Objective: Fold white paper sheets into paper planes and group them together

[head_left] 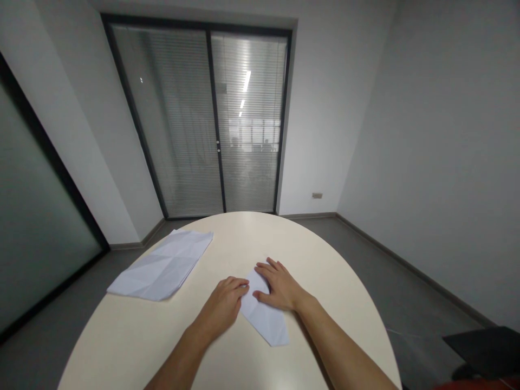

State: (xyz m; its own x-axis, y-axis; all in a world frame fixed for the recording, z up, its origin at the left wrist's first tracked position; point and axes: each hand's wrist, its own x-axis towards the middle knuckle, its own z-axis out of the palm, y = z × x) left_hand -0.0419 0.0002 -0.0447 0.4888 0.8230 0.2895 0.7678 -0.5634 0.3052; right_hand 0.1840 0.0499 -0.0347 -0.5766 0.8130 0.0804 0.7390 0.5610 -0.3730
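A folded sheet of white paper (263, 320) lies on the round table, narrow at the far end and cut to a blunt point at the near end. My left hand (224, 304) is at its left edge, fingers curled together with the fingertips on the paper's margin. Across the paper's upper right part, my right hand (280, 284) rests palm down, fingers stretched out and thumb apart. It covers part of the paper's right side.
A stack of creased white paper sheets (166, 265) lies at the left of the cream round table (325, 271), reaching its edge. Beyond are a glass door with blinds (247, 173) and grey walls. A dark object (483, 349) stands at lower right, off the table.
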